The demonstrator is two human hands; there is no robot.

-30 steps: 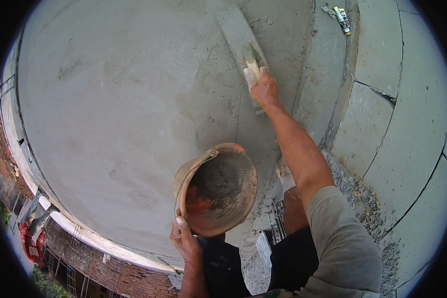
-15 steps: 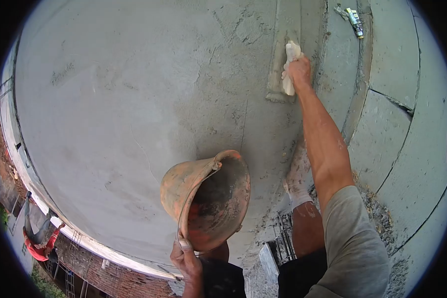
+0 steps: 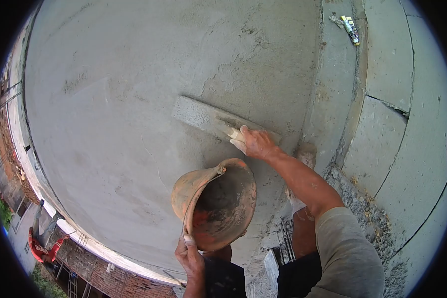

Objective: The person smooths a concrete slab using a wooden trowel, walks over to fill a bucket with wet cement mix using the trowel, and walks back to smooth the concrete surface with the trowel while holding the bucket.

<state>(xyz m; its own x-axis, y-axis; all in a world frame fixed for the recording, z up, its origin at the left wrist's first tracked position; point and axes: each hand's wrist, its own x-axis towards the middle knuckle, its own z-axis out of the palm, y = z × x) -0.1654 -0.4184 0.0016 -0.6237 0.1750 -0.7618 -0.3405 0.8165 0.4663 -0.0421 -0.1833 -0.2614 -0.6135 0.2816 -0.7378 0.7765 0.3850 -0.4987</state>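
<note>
My right hand (image 3: 258,143) is wrapped round the pale handle of a long plastering float (image 3: 196,114). Grey mortar coats the float's long blade, which lies slantwise over the wet cement surface (image 3: 119,99); I cannot tell whether it touches along its whole length. Below it, my left hand (image 3: 188,256) grips the near rim of an orange, mortar-stained bucket (image 3: 246,198). The bucket is tipped, its mouth facing right, with grey residue inside and a wire handle hanging by the rim.
A crumpled packet (image 3: 350,31) lies on the ledge at upper right. Cracked concrete slabs (image 3: 377,144) run down the right side. Steel rebar (image 3: 285,241) sticks out near my legs. Beyond the slab's edge at lower left, a person in red (image 3: 44,248) is by a brick wall (image 3: 124,280).
My right hand has brought the float down and left from the upper right, turning it from upright to slanted across the view. The bucket has shifted slightly right and down.
</note>
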